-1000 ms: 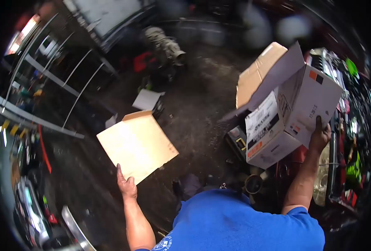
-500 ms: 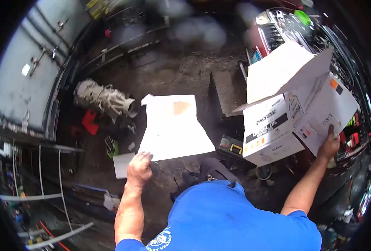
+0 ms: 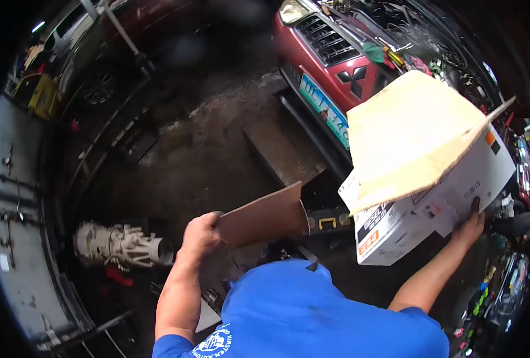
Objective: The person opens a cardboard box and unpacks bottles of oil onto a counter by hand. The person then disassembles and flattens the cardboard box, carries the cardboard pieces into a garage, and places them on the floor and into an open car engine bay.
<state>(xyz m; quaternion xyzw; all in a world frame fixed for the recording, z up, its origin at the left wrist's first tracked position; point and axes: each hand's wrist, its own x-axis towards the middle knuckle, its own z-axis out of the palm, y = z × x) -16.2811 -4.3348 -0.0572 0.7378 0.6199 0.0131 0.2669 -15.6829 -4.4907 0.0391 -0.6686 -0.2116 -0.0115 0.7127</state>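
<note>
My left hand point(image 3: 203, 236) grips the left end of a brown cardboard piece point(image 3: 265, 218), which is seen at a slant in front of my blue shirt. On the right, my right hand point(image 3: 469, 229) holds a white printed cardboard box point(image 3: 402, 235) by its lower right side, with fingers against the panel. A large bare cardboard flap point(image 3: 411, 134) stands open over the box and hides its inside. The box is tilted, its dark "DIESEL" label facing me.
A red car point(image 3: 330, 56) with its engine bay exposed stands ahead. A metal gearbox-like part point(image 3: 122, 246) lies at the left. A black case with a yellow latch point(image 3: 327, 223) sits between my hands. A flat plate point(image 3: 283, 152) lies before the car.
The view has turned rightward, bringing the red car's front into sight. The cardboard in my left hand has swung from nearly flat to a steep slant, closer to the box.
</note>
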